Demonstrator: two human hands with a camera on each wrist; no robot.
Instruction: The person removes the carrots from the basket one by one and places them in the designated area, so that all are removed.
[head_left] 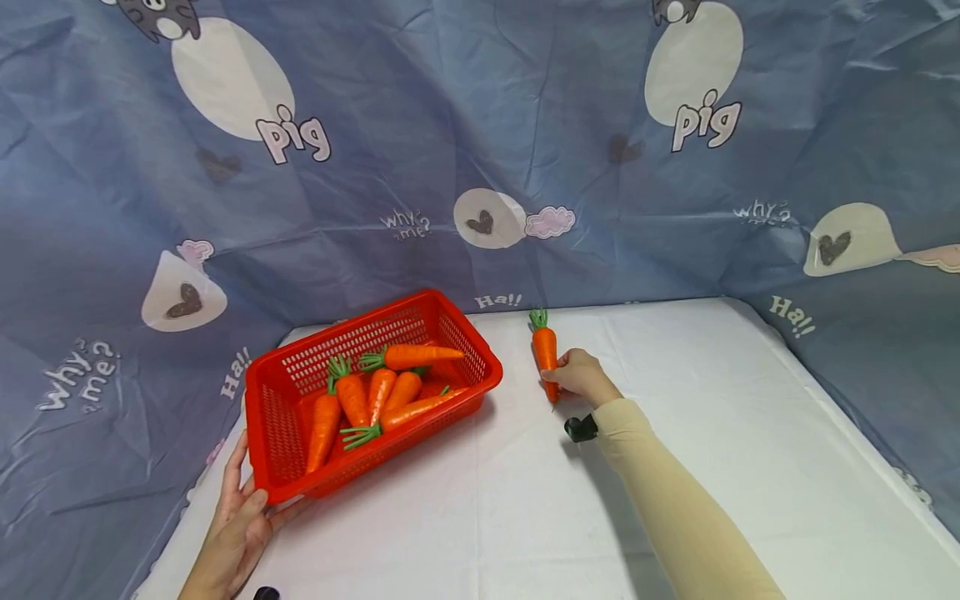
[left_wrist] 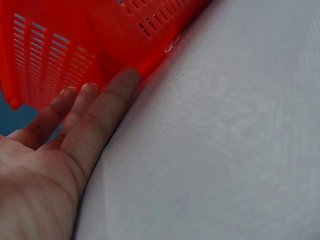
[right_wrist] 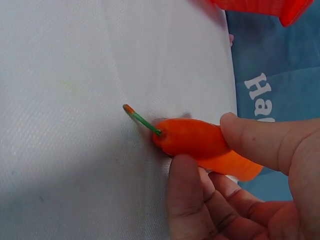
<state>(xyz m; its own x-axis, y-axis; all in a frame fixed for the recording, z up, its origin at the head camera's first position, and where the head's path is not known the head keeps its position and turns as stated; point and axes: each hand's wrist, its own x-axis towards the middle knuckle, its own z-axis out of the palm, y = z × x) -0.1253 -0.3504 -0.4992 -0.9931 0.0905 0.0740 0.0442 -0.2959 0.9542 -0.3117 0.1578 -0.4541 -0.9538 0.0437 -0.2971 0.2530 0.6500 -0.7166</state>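
Note:
My right hand (head_left: pixel 581 375) pinches the lower half of a carrot (head_left: pixel 544 346) lying on the white cloth, its green top pointing away. In the right wrist view, thumb and fingers of the right hand (right_wrist: pixel 240 175) are on either side of the carrot (right_wrist: pixel 192 137), whose tip bears a thin green stem. At the near left corner of a red plastic basket (head_left: pixel 375 462), my left hand (head_left: pixel 238 529) touches the wall and rim. The left wrist view shows nearly straight fingers (left_wrist: pixel 95 125) against the slotted basket (left_wrist: pixel 115 40). Several carrots (head_left: pixel 324 429) lie inside the basket.
A white cloth (head_left: pixel 540 500) covers the table. Behind it and along both sides hangs a blue printed curtain (head_left: pixel 390 150). The basket stands left of the held carrot, its long side slanting away to the right.

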